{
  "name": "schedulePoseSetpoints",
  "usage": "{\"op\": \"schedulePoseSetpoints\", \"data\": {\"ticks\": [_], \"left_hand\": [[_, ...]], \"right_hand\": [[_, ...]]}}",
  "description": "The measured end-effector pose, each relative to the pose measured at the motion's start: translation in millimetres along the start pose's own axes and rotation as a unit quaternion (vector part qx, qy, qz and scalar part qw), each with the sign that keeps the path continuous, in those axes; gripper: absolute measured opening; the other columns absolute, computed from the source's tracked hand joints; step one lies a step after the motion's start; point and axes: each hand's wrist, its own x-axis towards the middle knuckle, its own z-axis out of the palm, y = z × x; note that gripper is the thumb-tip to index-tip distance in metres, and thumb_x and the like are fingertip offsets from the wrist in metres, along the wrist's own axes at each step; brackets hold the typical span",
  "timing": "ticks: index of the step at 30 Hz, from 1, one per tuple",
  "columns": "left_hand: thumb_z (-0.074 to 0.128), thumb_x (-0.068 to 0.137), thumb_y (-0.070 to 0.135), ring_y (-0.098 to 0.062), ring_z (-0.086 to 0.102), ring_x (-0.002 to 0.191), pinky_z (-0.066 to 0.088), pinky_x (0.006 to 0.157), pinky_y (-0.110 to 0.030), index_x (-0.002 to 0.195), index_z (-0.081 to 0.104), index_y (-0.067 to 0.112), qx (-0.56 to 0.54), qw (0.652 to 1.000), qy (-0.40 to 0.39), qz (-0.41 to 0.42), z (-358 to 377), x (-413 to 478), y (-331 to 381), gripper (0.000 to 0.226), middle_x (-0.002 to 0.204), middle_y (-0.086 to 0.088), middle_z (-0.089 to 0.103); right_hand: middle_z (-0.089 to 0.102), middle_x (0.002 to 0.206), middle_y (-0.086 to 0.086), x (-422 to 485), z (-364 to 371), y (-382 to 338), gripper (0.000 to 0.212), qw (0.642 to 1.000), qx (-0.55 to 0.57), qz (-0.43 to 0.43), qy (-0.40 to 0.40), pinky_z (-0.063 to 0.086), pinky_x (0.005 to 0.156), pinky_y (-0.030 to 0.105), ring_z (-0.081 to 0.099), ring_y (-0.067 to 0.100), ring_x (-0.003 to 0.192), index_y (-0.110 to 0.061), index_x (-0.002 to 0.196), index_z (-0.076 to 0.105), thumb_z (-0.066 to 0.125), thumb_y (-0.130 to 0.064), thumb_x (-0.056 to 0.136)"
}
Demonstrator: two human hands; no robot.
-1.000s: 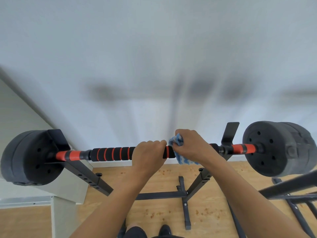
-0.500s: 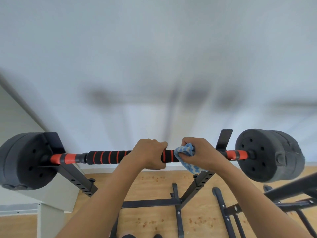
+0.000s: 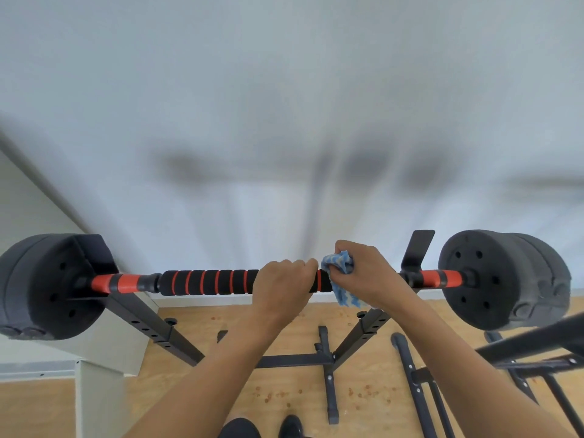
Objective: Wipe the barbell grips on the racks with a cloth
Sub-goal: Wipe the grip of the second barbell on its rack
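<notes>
**Wiping the foam grip, both hands on the bar**

Head view.
- Barbell (image 3: 107, 283) lies level across the rack, low in frame.
- Foam grip (image 3: 205, 282), black with orange rings, covers the bar's middle.
- Left hand (image 3: 281, 286) comes over the foam grip from above, fingers curled round it, clamped on.
- Right hand (image 3: 369, 276) sits just beside it at 3 o'clock. It is closed round a blue-and-white cloth (image 3: 339, 263) and holds the cloth against the foam grip.
- The cloth is bunched above the bar at the knuckles, with a tail hanging toward 6 o'clock below it.
- Cannot tell whether the two hands touch.
- Dark left plates (image 3: 41, 286) sit on the 9 o'clock end of the bar, right plates (image 3: 499, 279) on the 3 o'clock end.
- Rack upright (image 3: 151, 327) slopes from the bar down to the wooden floor (image 3: 284, 390).
- A second dark frame (image 3: 410, 374) lies on the floor at 4 o'clock.
- Shoe tips (image 3: 290, 426) show at the 6 o'clock edge.
- Pale wall (image 3: 284, 90) fills the 12 o'clock half.
</notes>
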Motion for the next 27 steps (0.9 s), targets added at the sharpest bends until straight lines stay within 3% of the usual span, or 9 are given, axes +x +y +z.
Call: {"op": "schedulePoseSetpoints", "data": {"ticks": [3,5,8,10,13,16,19,22,27], "left_hand": [[0.076,0.082,0.023,-0.019,0.042,0.051,0.031,0.051,-0.031,0.082,0.044,0.021,-0.001,1.0,0.0,-0.003,-1,3,1,0.032,0.061,0.006,0.044],[0.066,0.093,0.036,-0.019,0.056,0.066,0.04,0.062,-0.033,0.096,0.053,0.022,-0.064,0.992,-0.108,0.001,-15,15,-6,0.019,0.076,0.007,0.056],[0.074,0.086,0.053,-0.015,0.072,0.071,0.057,0.074,-0.034,0.102,0.064,0.024,-0.246,0.914,-0.323,-0.025,-39,37,-23,0.034,0.084,0.007,0.073],[0.075,0.086,0.043,-0.013,0.073,0.061,0.061,0.072,-0.032,0.096,0.069,0.017,-0.284,0.878,-0.381,-0.046,-43,43,-24,0.028,0.076,0.002,0.077],[0.066,0.079,0.028,-0.019,0.061,0.054,0.052,0.058,-0.027,0.08,0.065,0.015,-0.182,0.932,-0.307,-0.062,-40,37,-14,0.014,0.063,0.004,0.065],[0.063,0.085,0.03,-0.019,0.059,0.061,0.05,0.061,-0.03,0.075,0.054,0.021,-0.105,0.978,-0.174,-0.055,-30,24,-3,0.016,0.064,0.005,0.053],[0.063,0.09,0.03,-0.018,0.052,0.057,0.04,0.058,-0.031,0.079,0.05,0.022,-0.058,0.994,-0.071,-0.063,-18,9,6,0.018,0.061,0.007,0.044],[0.086,0.068,0.025,-0.016,0.042,0.042,0.04,0.045,-0.027,0.069,0.051,0.02,-0.042,0.998,0.005,-0.041,-4,-3,9,0.035,0.05,0.007,0.042],[0.073,0.087,0.033,-0.017,0.051,0.061,0.039,0.06,-0.03,0.091,0.052,0.023,-0.057,0.997,-0.034,-0.049,-15,1,6,0.023,0.067,0.008,0.047]], "right_hand": [[0.054,0.063,-0.007,0,-2,-1,0.026,1.0,0.006,0.003,-0.002,0.043,0.062,0.026,0.05,0.007,0.059,-0.025,0.07,0.047,0.067,-0.022,0.086],[0.055,0.063,-0.004,-1,-5,-1,0.024,1.0,0.012,0.004,-0.012,0.044,0.062,0.025,0.049,0.007,0.058,-0.022,0.07,0.049,0.068,-0.023,0.085],[0.059,0.069,0.004,-3,-10,-3,0.023,0.999,0.013,0.001,-0.033,0.044,0.06,0.023,0.049,0.009,0.06,-0.019,0.072,0.05,0.069,-0.023,0.085],[0.059,0.069,0.004,-3,-11,-4,0.025,0.999,0.006,0.0,-0.04,0.042,0.06,0.02,0.05,0.008,0.061,-0.022,0.072,0.049,0.069,-0.023,0.086],[0.053,0.065,-0.002,-3,-9,-5,0.029,0.999,-0.002,0.004,-0.037,0.039,0.059,0.02,0.048,0.009,0.06,-0.026,0.07,0.045,0.068,-0.025,0.087],[0.047,0.062,-0.006,-3,-4,-5,0.032,1.0,-0.014,0.008,-0.024,0.036,0.058,0.023,0.043,0.01,0.058,-0.025,0.068,0.04,0.067,-0.023,0.087],[0.049,0.064,-0.005,-2,-1,-6,0.028,0.999,-0.025,0.022,-0.012,0.038,0.06,0.025,0.045,0.009,0.059,-0.022,0.07,0.043,0.064,-0.022,0.089],[0.05,0.066,-0.005,0,1,-11,0.026,0.999,-0.022,0.041,-0.01,0.036,0.061,0.019,0.047,0.006,0.06,-0.021,0.072,0.046,0.063,-0.018,0.093],[0.052,0.066,-0.007,-1,-5,-9,0.026,0.999,-0.004,0.035,-0.029,0.038,0.063,0.021,0.049,0.006,0.061,-0.026,0.071,0.047,0.064,-0.021,0.089]]}}
